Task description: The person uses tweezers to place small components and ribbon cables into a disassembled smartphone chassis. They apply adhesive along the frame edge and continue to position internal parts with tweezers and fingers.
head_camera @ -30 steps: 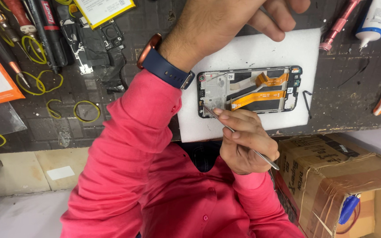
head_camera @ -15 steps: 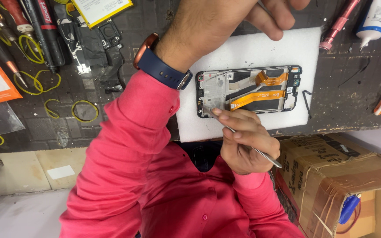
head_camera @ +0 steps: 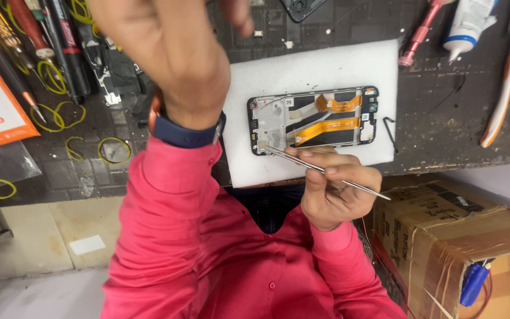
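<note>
Head view looks down on an opened phone frame [head_camera: 284, 115] lying flat on a white foam pad [head_camera: 314, 65] on the dark counter [head_camera: 455, 124]. The frame's long axis runs side to side across the picture, with orange ribbon cables [head_camera: 326, 127] running along it.

The right hand [head_camera: 334, 192] sits just below the frame, toward the person's body, with the fingers pinched around a thin metal probe [head_camera: 326, 171]. The probe slants from the hand up and leftward, and its tip touches the frame's lower left corner. That corner lies up and to the left of the right hand, along the probe's own line, so this hand is clearly the nearer of the two.

The left hand [head_camera: 172, 53] is raised to the left of the frame and close to the camera, wearing a blue wrist band [head_camera: 187, 133]. It touches neither frame nor pad. Its fingers are blurred and partly out of view, so I cannot tell whether it is clenched or loose.

To the right of the frame a pink screwdriver [head_camera: 417, 35], a white glue bottle [head_camera: 467, 23] and a toothbrush [head_camera: 506, 77] lie on the counter. Yellow rubber bands [head_camera: 113, 150] lie well to the left of the frame, and a cardboard box [head_camera: 461, 236] stands below and to its right.
</note>
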